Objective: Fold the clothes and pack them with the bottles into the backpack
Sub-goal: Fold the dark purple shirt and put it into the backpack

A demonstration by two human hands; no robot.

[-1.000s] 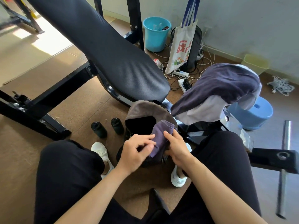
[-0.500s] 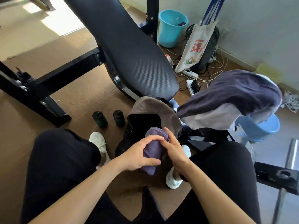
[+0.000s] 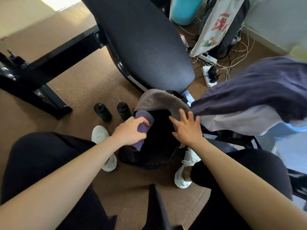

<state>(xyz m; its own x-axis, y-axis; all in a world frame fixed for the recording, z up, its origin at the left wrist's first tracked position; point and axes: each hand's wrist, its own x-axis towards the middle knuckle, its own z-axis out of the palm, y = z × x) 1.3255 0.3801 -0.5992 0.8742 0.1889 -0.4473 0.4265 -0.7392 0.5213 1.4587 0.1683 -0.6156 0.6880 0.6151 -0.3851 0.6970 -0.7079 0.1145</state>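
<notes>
Backpack: black, stood on the floor, mouth open, grey-brown top flap thrown back. Purple garment: folded into a tight roll, lay tilted across the left rim of the mouth, gripped by the left hand. Bottle A and bottle B: dark, capped, upright, side by side on the floor just left of the backpack. Navy garment and pale grey garment: unfolded, draped just right of the backpack, navy over grey.
</notes>
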